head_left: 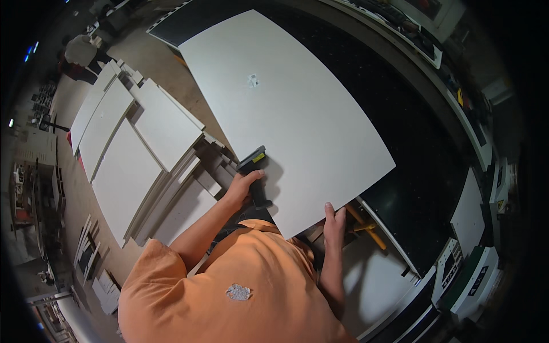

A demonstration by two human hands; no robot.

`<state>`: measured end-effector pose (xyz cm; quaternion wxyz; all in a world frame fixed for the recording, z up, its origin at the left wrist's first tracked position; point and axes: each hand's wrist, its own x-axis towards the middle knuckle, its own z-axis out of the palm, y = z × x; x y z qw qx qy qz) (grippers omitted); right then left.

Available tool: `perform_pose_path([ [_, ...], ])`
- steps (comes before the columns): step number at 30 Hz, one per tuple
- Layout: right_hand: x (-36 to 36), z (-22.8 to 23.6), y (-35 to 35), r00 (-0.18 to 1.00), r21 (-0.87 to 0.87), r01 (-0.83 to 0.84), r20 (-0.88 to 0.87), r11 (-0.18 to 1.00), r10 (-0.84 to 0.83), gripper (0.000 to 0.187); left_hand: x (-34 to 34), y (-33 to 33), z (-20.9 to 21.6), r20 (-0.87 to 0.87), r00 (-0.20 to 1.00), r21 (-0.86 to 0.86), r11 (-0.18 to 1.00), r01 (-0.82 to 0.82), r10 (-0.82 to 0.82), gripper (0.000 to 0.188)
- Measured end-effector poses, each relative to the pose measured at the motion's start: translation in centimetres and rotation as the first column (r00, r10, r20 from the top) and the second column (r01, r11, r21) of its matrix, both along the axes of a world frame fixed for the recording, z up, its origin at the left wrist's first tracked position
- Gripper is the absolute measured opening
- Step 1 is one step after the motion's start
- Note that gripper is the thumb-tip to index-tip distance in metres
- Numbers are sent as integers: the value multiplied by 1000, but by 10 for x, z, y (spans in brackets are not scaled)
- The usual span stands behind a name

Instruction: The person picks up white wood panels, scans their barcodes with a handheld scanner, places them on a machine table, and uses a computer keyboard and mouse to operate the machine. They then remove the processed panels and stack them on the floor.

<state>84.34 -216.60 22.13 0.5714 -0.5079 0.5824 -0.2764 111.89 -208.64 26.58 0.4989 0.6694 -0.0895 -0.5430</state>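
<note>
A large white panel (297, 126) lies across a black table (420, 114), its near corner jutting toward my body. A small printed label (253, 80) is stuck on its upper face. My left hand (241, 187) is wrapped round the grip of a black pistol-shaped handheld scanner (251, 161) with a yellow sticker, held over the panel's left edge. At the panel's near edge, my right hand (334, 224) pinches the board, thumb on top and the other fingers out of sight beneath.
Stacked white panels (128, 166) stand to the left. Yellow-orange clamp-like parts (374, 237) show under the table's near side. A green and white machine part (472, 283) is at the lower right. Far off at the upper left, a person (81, 52) bends over.
</note>
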Motion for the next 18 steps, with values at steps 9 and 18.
perform_pose_path([
  [9, 24, -123, -42, 917, 339, -399, 132, 852, 377, 23, 84, -37, -28, 215, 937, -186, 954, -236, 274, 35],
  [18, -214, -234, -30, 821, 379, 501, -493, 778, -288, 43, 191, -91, -33, 349, 910, -120, 974, -191, 222, 40],
])
